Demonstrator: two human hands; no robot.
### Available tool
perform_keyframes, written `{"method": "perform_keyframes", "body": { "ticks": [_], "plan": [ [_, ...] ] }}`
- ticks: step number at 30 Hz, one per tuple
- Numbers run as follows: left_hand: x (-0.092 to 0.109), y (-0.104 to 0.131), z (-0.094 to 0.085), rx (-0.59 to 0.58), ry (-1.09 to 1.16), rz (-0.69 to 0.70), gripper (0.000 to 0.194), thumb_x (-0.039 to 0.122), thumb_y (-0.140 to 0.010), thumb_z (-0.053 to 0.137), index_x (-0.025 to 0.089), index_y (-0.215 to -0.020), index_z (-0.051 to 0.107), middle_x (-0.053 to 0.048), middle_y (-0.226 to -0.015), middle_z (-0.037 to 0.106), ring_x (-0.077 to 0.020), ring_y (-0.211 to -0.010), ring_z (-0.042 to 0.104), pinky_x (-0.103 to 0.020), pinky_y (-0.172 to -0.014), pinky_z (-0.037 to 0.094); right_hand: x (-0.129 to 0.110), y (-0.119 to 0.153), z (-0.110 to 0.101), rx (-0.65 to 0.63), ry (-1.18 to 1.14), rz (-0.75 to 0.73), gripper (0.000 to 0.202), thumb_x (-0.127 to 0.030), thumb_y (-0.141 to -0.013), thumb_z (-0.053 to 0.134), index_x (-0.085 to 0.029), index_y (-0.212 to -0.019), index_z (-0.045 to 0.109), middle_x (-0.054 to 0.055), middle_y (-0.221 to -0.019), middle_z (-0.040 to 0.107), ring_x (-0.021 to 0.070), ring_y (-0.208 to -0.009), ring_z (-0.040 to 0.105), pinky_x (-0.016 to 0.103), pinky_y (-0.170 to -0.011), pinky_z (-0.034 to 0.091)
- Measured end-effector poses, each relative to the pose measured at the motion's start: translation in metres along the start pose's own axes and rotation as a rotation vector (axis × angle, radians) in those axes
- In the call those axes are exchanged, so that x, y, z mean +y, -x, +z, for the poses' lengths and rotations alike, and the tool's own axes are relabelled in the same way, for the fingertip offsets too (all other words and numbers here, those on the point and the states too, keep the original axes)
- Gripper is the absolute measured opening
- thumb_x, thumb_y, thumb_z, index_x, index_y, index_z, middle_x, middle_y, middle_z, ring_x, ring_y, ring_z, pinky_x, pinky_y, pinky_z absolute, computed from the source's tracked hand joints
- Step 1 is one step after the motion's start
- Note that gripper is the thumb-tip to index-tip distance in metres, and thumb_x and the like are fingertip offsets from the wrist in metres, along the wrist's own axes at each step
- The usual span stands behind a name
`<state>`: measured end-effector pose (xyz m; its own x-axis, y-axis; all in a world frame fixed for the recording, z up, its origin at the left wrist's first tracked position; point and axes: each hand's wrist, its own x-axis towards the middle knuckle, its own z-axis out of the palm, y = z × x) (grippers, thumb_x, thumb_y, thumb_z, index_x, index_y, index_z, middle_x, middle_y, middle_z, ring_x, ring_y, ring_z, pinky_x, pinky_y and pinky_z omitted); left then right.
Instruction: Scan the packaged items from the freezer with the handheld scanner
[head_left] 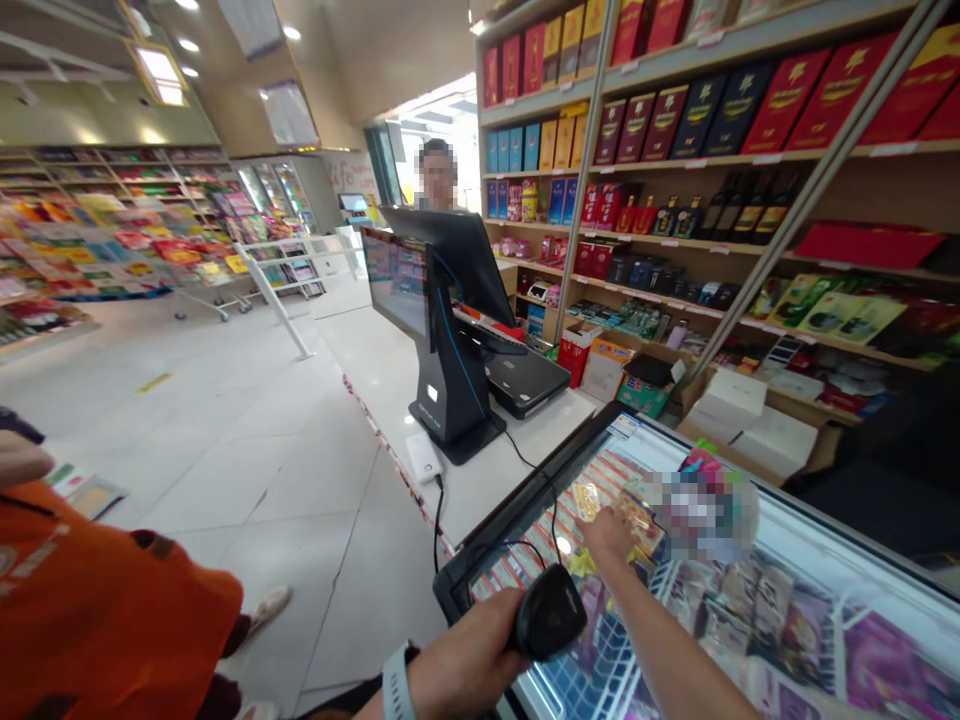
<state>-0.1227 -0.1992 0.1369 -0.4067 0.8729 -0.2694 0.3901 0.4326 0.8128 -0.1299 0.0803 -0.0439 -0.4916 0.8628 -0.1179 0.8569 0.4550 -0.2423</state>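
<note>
My left hand [476,645], with a pale watch strap on its wrist, is closed round the handle of a black barcode scanner [553,612]. The scanner's head is held over the near left corner of a glass-topped freezer. Farther along the glass, my right hand [609,537] reaches forward, its fingers closed at the edge of a small gold-printed packet [587,501]. Part of that packet is hidden by the hand. Just right of this hand lies a colourful plastic-wrapped item [703,505], partly blurred out.
A black till with screens [461,330] stands on the white counter [375,365], beside a small white box [424,458]. Black cables [553,510] trail across the freezer. A person in orange [105,610] stands at left; another person [437,175] is behind the till. Shelves [675,160] hold boxed goods.
</note>
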Motion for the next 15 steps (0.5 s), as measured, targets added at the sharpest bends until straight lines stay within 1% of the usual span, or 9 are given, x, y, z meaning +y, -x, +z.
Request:
{"method": "perform_keyframes", "body": {
  "ticks": [3,5,6,8,10,11,12,15],
  "plan": [
    [-0.001,-0.001,0.002,-0.002,0.027,0.052,0.038,0.015,-0.078,0.055,0.019,-0.116,0.058,-0.008,-0.117,0.067,-0.0212,-0.106,0.062,-0.031,-0.094,0.047,-0.003,0.009,-0.01,0.029,-0.029,-0.007,0.048,-0.036,-0.076,0.069,-0.007,-0.114,0.061,0.025,-0.12,0.058,0.0371,-0.114,0.055,0.047,-0.089,0.043],
    [-0.007,-0.002,0.005,-0.002,0.042,0.076,0.037,0.019,-0.081,0.054,0.019,-0.118,0.057,-0.009,-0.121,0.066,-0.0217,-0.11,0.061,-0.032,-0.098,0.046,-0.005,0.016,-0.016,0.047,-0.049,-0.008,0.048,-0.034,-0.075,0.07,-0.008,-0.114,0.061,0.023,-0.116,0.06,0.0341,-0.11,0.058,0.042,-0.087,0.045],
    [-0.011,-0.003,0.008,-0.003,0.036,0.089,0.036,0.021,-0.082,0.054,0.02,-0.118,0.058,-0.009,-0.123,0.065,-0.0222,-0.112,0.06,-0.033,-0.1,0.044,-0.005,0.021,-0.018,0.06,-0.058,-0.009,0.048,-0.035,-0.076,0.069,-0.009,-0.115,0.06,0.021,-0.114,0.061,0.0322,-0.108,0.059,0.039,-0.086,0.045],
    [-0.021,-0.008,0.013,0.001,0.012,0.088,0.04,0.021,-0.082,0.054,0.02,-0.123,0.055,-0.009,-0.128,0.063,-0.0237,-0.12,0.056,-0.036,-0.106,0.04,-0.004,0.03,-0.021,0.089,-0.074,-0.013,0.05,-0.039,-0.076,0.069,-0.012,-0.117,0.059,0.017,-0.113,0.062,0.0277,-0.104,0.061,0.035,-0.086,0.046],
    [-0.03,-0.014,0.018,-0.005,-0.018,0.086,0.044,0.023,-0.084,0.053,0.019,-0.127,0.052,-0.01,-0.132,0.06,-0.0244,-0.124,0.053,-0.037,-0.108,0.038,0.001,0.042,-0.023,0.128,-0.084,-0.014,0.054,-0.042,-0.076,0.069,-0.017,-0.121,0.056,0.012,-0.117,0.061,0.0241,-0.107,0.059,0.033,-0.09,0.044],
    [-0.033,-0.017,0.019,-0.015,-0.037,0.088,0.044,0.025,-0.085,0.053,0.018,-0.128,0.051,-0.011,-0.132,0.06,-0.0248,-0.123,0.054,-0.038,-0.108,0.038,0.005,0.05,-0.025,0.159,-0.1,-0.04,0.056,-0.043,-0.076,0.07,-0.019,-0.123,0.054,0.011,-0.119,0.059,0.0232,-0.108,0.057,0.033,-0.093,0.043],
    [-0.034,-0.02,0.021,-0.024,-0.052,0.102,0.044,0.026,-0.085,0.052,0.018,-0.129,0.051,-0.011,-0.132,0.06,-0.025,-0.123,0.054,-0.039,-0.108,0.039,0.009,0.059,-0.028,0.229,-0.15,-0.121,0.057,-0.041,-0.075,0.071,-0.017,-0.123,0.054,0.012,-0.117,0.059,0.0249,-0.108,0.056,0.036,-0.094,0.042],
    [-0.028,-0.023,0.021,-0.059,-0.091,0.142,0.045,0.031,-0.087,0.051,0.016,-0.129,0.05,-0.011,-0.13,0.061,-0.0253,-0.122,0.055,-0.039,-0.107,0.04,0.027,0.092,-0.044,0.412,-0.213,-0.302,0.058,-0.036,-0.075,0.072,-0.014,-0.125,0.052,0.014,-0.116,0.058,0.0276,-0.109,0.052,0.043,-0.099,0.038]
  ]
}}
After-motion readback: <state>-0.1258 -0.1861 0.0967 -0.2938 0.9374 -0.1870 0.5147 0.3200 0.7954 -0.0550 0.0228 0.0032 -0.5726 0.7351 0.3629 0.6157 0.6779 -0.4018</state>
